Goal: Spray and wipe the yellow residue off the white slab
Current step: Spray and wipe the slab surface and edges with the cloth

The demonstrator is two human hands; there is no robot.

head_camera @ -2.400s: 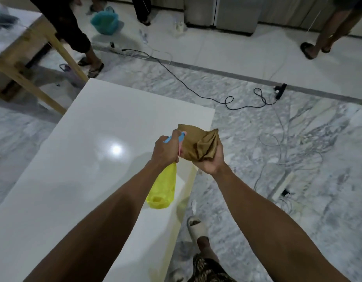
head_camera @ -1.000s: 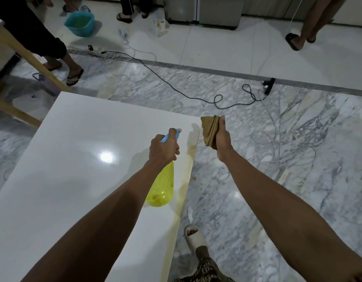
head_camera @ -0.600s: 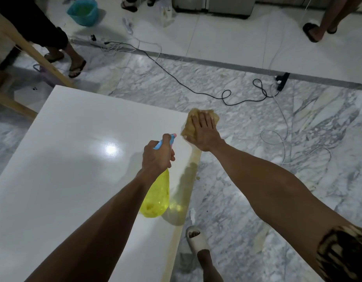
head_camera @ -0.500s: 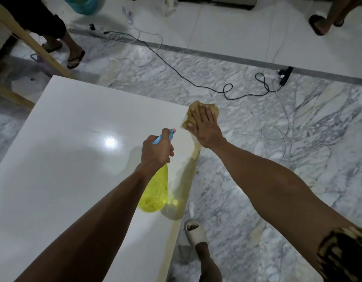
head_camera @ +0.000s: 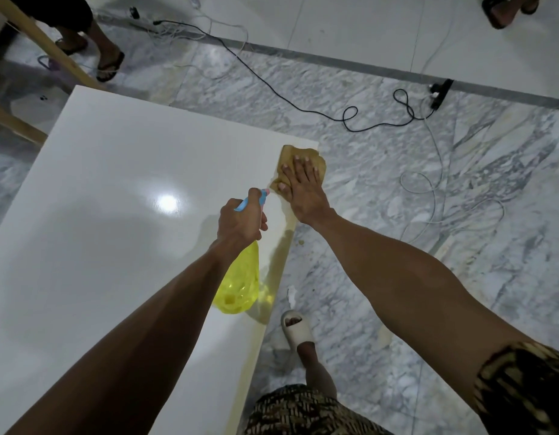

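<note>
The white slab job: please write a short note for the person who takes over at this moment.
Left hand grips the yellow spray bottle above the white slab, nozzle toward the right edge.
Right hand presses the brown cloth flat, fingers straight, on the slab's far right corner.
Done: wiping has begun at that corner.
Left: yellow residue runs along the right edge toward you; spray and wipe it.

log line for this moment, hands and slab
left hand grips yellow spray bottle | right hand presses brown cloth | white slab edge
</note>
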